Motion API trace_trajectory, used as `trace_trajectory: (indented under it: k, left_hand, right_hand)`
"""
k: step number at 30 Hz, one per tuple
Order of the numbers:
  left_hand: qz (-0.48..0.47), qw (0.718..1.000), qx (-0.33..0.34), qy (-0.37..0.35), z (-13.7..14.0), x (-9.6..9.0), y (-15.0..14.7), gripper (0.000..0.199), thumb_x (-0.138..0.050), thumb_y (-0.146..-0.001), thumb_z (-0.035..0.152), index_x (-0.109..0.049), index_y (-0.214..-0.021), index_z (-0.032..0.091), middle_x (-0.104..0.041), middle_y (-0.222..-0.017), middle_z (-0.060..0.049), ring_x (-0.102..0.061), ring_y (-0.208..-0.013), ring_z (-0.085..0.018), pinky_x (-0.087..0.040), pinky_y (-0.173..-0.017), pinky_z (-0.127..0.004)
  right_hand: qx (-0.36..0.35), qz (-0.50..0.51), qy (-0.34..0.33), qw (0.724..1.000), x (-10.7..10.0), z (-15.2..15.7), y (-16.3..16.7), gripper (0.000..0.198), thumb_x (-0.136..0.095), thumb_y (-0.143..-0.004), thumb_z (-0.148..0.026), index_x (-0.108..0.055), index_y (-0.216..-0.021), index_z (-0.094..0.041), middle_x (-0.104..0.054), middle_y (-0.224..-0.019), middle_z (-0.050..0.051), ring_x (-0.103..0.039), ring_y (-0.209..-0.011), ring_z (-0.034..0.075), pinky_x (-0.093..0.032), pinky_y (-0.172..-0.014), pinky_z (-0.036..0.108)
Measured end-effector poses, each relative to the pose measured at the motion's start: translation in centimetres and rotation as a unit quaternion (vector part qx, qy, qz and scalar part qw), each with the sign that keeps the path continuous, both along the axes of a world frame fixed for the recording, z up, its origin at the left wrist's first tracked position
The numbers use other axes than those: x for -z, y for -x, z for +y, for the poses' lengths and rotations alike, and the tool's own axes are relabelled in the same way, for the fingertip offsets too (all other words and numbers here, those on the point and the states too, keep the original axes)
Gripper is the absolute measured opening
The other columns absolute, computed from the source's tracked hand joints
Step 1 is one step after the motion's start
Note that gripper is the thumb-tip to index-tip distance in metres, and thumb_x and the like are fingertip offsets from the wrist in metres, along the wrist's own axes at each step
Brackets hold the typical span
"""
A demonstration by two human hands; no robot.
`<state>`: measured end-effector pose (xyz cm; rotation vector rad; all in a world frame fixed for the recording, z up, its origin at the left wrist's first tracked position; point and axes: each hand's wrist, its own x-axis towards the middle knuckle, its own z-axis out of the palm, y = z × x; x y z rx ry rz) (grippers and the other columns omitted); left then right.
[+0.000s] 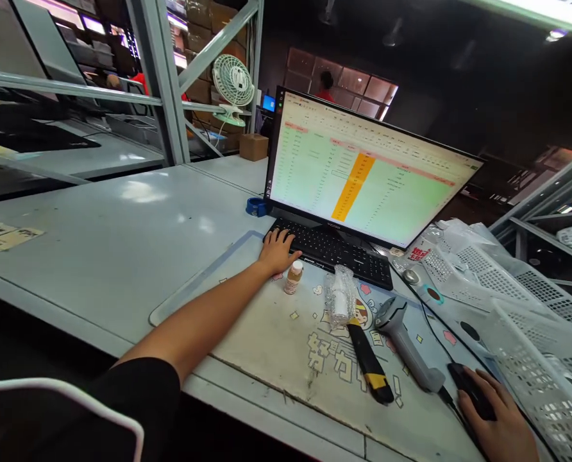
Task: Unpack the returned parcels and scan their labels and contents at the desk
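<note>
My left hand [276, 253] rests with fingers spread on the left end of a black keyboard [336, 247]. On the right, my right hand [501, 414] is curved over a black computer mouse [473, 391]. A small bottle [293, 277] with a white cap and amber contents stands upright just right of my left hand. Beside it lies a white item in bubble wrap [341, 296], touching or overlapping a black-and-yellow utility knife [370, 367]. A grey barcode scanner [408, 346] lies between the knife and the mouse. Behind the keyboard, a monitor [310, 163] displays a spreadsheet with an orange column.
A printed desk mat [261, 333] covers the table's front. White perforated baskets [521, 340] crowd the right side, near a tape roll [431, 294]. A blue ring-shaped object [256, 206] sits left of the monitor. Papers [8, 237] lie far left; a fan [234, 80] hangs behind.
</note>
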<state>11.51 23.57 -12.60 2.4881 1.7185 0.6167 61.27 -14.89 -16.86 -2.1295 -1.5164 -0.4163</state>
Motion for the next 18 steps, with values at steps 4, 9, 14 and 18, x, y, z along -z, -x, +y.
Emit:
trace_trajectory:
  k: [4,9,14,18]
  left_hand:
    - [-0.002,1.000,0.001,-0.006,-0.23,0.05,0.03,0.069,-0.049,-0.107,0.057,-0.052,-0.162,0.016,-0.036,-0.172,-0.013,-0.026,-0.161,-0.041,-0.017,-0.135,-0.055]
    - [-0.001,1.000,-0.004,-0.005,-0.39,-0.10,0.02,0.069,-0.049,-0.107,0.056,-0.051,-0.163,0.015,-0.037,-0.172,-0.015,-0.026,-0.160,-0.041,-0.018,-0.135,-0.056]
    - [0.001,1.000,-0.005,-0.001,-0.50,-0.30,-0.01,0.070,-0.048,-0.107,0.055,-0.050,-0.163,0.014,-0.037,-0.172,-0.015,-0.027,-0.160,-0.042,-0.020,-0.134,-0.056]
    - [0.001,1.000,-0.007,-0.004,-0.58,-0.39,-0.05,0.069,-0.048,-0.107,0.054,-0.050,-0.163,0.014,-0.037,-0.172,-0.015,-0.027,-0.159,-0.042,-0.021,-0.133,-0.055]
  right_hand:
    - [-0.012,-0.004,-0.009,1.000,-0.23,-0.06,0.15,0.065,-0.052,-0.093,-0.074,-0.077,-0.129,-0.025,-0.067,-0.142,0.010,-0.072,-0.120,0.038,-0.060,-0.094,0.050]
    - [-0.012,-0.006,-0.008,1.000,-0.22,0.08,0.08,0.067,-0.051,-0.092,-0.074,-0.077,-0.128,-0.023,-0.067,-0.141,0.011,-0.072,-0.120,0.039,-0.061,-0.096,0.053]
    - [0.004,0.010,-0.002,1.000,-0.37,0.15,0.19,0.067,-0.051,-0.092,-0.075,-0.078,-0.129,-0.025,-0.068,-0.142,0.009,-0.073,-0.119,0.037,-0.063,-0.084,0.048]
    - [-0.005,0.004,-0.009,1.000,-0.20,0.16,0.04,0.067,-0.052,-0.092,-0.074,-0.078,-0.129,-0.025,-0.068,-0.142,0.010,-0.073,-0.118,0.037,-0.062,-0.087,0.049]
